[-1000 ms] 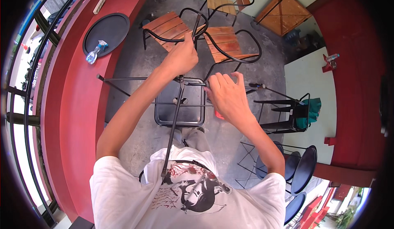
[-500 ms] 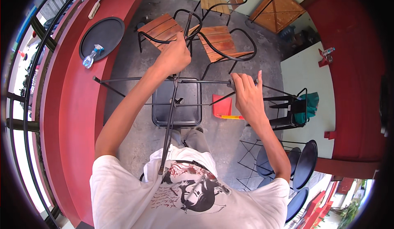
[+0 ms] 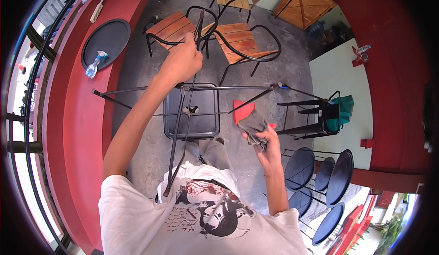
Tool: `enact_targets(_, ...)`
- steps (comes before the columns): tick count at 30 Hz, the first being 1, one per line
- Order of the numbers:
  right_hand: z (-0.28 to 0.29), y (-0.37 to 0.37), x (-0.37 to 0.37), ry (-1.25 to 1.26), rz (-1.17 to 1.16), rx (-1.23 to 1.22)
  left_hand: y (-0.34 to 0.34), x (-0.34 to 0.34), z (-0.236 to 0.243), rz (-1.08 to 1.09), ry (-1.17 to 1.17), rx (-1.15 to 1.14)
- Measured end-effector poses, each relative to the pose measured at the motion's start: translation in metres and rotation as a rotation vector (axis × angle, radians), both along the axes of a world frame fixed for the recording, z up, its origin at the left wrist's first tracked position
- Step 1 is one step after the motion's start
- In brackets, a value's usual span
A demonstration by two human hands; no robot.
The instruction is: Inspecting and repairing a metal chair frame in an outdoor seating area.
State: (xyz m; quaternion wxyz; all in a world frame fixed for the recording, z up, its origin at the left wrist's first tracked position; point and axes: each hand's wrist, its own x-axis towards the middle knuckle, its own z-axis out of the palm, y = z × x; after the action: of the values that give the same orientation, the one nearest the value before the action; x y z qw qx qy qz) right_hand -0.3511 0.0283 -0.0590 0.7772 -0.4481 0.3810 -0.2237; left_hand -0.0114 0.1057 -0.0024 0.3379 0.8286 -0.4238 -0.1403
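Observation:
A black metal frame with several thin legs (image 3: 228, 88) stretches across the middle in front of me, one leg reaching back to my shirt. My left hand (image 3: 181, 63) is closed round the frame near its upward-pointing leg, above the central joint. My right hand (image 3: 270, 147) grips a crumpled grey cloth (image 3: 253, 126), apart from the frame and below its right bar. Under the frame stands a black square stool (image 3: 203, 128) with a hole in its seat. Beyond the cloth, a red dustpan (image 3: 239, 112) lies on the floor, partly covered.
On the red ledge (image 3: 84, 118) at left are a round black tabletop (image 3: 112, 37) and a clear spray bottle (image 3: 93, 67). Wooden-slat chairs (image 3: 238, 40) stand ahead. Black stools with a green cloth (image 3: 345, 111) and round black tables (image 3: 339, 177) are at right.
My right hand has left the frame's right end and drawn down toward me, and the grey cloth now shows in it. My left hand keeps its hold; the view has shifted slightly.

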Motion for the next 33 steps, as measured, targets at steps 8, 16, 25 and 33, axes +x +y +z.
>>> enact_targets(8,0.059,-0.028,0.048,-0.23,-0.388,-0.42,0.002,0.003,-0.003,0.02,-0.06,0.013)
enact_targets(16,0.069,-0.038,0.103,0.032,-0.176,-0.844,-0.007,0.005,-0.003,0.034,-0.058,0.05)
enact_targets(25,0.083,-0.09,0.098,-0.163,0.164,-0.435,-0.001,0.004,-0.004,0.012,-0.015,0.026)
enact_targets(33,0.021,-0.115,0.069,-0.871,-0.212,0.493,0.002,0.007,-0.004,-0.015,0.01,0.007)
